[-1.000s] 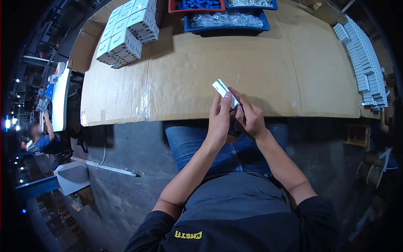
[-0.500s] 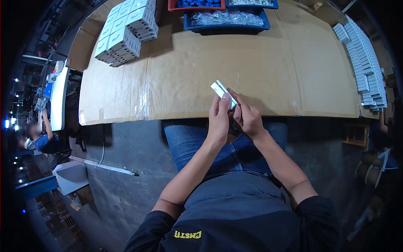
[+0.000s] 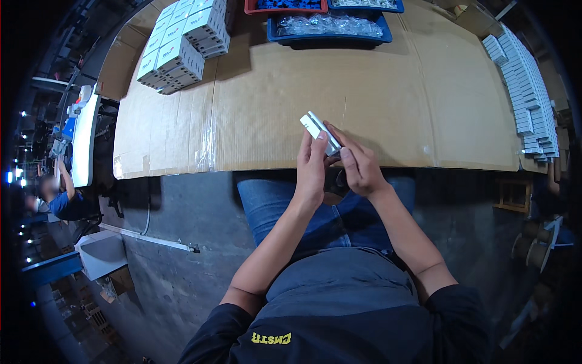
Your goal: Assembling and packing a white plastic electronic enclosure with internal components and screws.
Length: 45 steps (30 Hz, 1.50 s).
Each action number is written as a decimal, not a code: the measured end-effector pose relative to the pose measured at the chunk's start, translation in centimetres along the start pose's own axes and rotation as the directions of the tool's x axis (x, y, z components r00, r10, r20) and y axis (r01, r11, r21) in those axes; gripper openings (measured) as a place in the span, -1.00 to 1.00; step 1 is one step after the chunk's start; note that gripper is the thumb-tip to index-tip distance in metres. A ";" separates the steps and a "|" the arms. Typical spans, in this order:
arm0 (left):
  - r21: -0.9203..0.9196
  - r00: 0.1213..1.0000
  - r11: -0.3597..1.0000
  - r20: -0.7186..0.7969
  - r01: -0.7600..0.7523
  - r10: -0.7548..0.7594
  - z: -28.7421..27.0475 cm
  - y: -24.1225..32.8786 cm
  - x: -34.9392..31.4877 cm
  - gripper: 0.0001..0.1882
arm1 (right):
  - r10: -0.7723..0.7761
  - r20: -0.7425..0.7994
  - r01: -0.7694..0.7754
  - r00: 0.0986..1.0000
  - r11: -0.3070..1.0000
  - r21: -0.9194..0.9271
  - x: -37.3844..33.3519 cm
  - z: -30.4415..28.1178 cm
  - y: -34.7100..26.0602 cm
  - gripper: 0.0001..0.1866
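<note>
Just above the near edge of the cardboard-covered table (image 3: pixel 273 109), both my hands hold a small white box (image 3: pixel 314 125). It is tilted, its far end pointing up and to the left, with a narrow darker side facing right. My left hand (image 3: pixel 311 170) grips it from the left, thumb lying along its top face. From the right, my right hand (image 3: pixel 362 170) closes on its lower end, thumb and fingers pressed to the side. The fingers underneath are hidden, and I cannot make out whether the box's end flap is open.
Stacked white boxes (image 3: pixel 179 54) stand at the far left. A blue tray of clear plastic pieces (image 3: pixel 330 41) sits at the back beside a red tray (image 3: pixel 285 11). Rows of small white boxes (image 3: pixel 524 91) line the right edge. Another person (image 3: pixel 66 200) works at the far left.
The box and both hands have shifted slightly left and away from me. The box has turned a little, showing more of its right side, and my right thumb has moved along it.
</note>
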<state>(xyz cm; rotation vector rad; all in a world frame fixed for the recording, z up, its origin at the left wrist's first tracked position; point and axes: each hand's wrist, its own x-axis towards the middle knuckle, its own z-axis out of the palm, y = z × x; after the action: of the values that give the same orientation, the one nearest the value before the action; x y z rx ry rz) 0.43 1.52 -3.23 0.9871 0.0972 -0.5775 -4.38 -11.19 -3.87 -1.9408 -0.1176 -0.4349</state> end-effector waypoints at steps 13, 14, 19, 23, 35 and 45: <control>0.558 0.898 0.714 0.366 -0.423 0.246 -2.4 0.5 0.5 0.12 | 0.448 0.227 -0.502 0.865 0.766 0.402 3.2 -4.0 -2.1 -0.45; 0.512 0.894 0.750 0.378 -0.419 0.242 -2.2 0.5 0.5 0.11 | 0.449 0.225 -0.502 0.865 0.766 0.401 3.2 -4.0 -2.1 -0.45; 0.405 0.881 0.817 0.410 -0.410 0.238 -2.6 0.6 0.8 0.06 | 0.544 0.218 -0.572 0.811 0.656 0.492 3.3 -3.6 -1.9 -0.53; 0.333 0.937 0.910 0.322 -0.245 0.135 -2.4 1.6 0.8 -0.09 | 0.544 0.224 -0.574 0.809 0.645 0.505 3.1 -3.1 -1.9 -0.51; 0.318 0.944 0.942 0.329 -0.111 0.001 -3.1 2.0 0.6 -0.16 | 0.433 0.077 -0.422 0.898 0.799 0.429 2.4 -1.3 -1.6 -0.46; 0.404 0.893 0.822 0.372 -0.402 0.254 -3.7 1.2 0.6 -0.17 | 0.324 0.081 -0.334 0.942 0.910 0.244 2.0 -1.4 -3.0 -0.62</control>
<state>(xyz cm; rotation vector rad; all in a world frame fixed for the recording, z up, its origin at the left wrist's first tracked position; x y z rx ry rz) 2.18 4.76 -4.57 1.3420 -0.5108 -0.4256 -3.68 -11.50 -0.03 -1.6731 0.1249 -0.1473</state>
